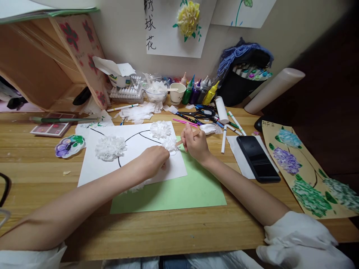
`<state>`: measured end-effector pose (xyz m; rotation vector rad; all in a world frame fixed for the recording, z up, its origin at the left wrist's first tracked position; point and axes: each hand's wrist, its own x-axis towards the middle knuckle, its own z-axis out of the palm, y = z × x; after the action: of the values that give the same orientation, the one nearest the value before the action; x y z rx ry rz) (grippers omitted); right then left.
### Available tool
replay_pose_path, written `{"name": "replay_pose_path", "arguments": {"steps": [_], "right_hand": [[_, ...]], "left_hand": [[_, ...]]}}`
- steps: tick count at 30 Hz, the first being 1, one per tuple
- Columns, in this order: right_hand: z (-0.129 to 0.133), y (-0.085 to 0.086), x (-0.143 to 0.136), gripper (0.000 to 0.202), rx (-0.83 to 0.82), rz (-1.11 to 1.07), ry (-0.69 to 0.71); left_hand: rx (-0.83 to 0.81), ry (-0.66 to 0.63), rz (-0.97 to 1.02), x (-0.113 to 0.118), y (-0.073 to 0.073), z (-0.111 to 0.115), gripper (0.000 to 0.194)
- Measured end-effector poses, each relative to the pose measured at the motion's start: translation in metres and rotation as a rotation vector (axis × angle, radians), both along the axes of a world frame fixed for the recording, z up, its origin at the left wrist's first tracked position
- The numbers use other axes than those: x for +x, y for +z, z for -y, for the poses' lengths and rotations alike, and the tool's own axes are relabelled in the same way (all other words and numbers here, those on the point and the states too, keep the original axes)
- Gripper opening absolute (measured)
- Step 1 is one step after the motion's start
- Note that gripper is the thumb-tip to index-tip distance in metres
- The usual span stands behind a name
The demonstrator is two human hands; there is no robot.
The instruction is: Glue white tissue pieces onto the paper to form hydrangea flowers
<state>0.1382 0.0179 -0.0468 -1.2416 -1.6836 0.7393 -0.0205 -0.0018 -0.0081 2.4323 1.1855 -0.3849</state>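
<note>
Our left grip (155, 160) curls at the small flower's (170, 144) lower left, mid-frame; whether it pinches anything, we cannot tell. Farther right, our right grip (196, 145) pinches the stick (178, 142), slanting down-left, tip beside the flower.

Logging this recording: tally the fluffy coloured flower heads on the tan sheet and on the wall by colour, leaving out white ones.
Blue flower head: 1
Purple flower head: 1
Green flower heads: 2
Yellow flower head: 1
Total: 5
</note>
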Motion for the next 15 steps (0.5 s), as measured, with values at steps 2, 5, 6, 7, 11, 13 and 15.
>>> {"name": "replay_pose_path", "arguments": {"steps": [2, 5, 6, 7, 11, 13, 15], "right_hand": [[0.001, 0.002, -0.001, 0.059, -0.016, -0.012, 0.012], [-0.001, 0.006, 0.003, 0.057, -0.043, -0.115, 0.024], [-0.002, 0.008, 0.006, 0.057, -0.051, -0.176, 0.012], [-0.004, 0.010, 0.009, 0.057, -0.062, -0.245, -0.008], [-0.014, 0.009, 0.022, 0.057, -0.119, -0.482, -0.079], [-0.018, 0.001, 0.025, 0.057, -0.125, -0.558, -0.081], [-0.022, -0.009, 0.026, 0.054, -0.141, -0.623, -0.097]], "left_hand": [[-0.007, 0.001, -0.010, 0.001, 0.003, 0.000, 0.018], [-0.004, 0.007, -0.008, 0.002, 0.006, 0.001, 0.017], [0.000, 0.007, 0.000, 0.002, 0.006, 0.002, 0.017], [0.007, 0.007, 0.006, 0.002, 0.005, 0.003, 0.017], [0.015, -0.004, 0.057, -0.005, 0.001, 0.004, 0.017], [0.011, -0.002, 0.115, -0.012, 0.001, 0.000, 0.015], [0.009, 0.032, 0.176, -0.023, 0.005, -0.011, 0.014]]}}
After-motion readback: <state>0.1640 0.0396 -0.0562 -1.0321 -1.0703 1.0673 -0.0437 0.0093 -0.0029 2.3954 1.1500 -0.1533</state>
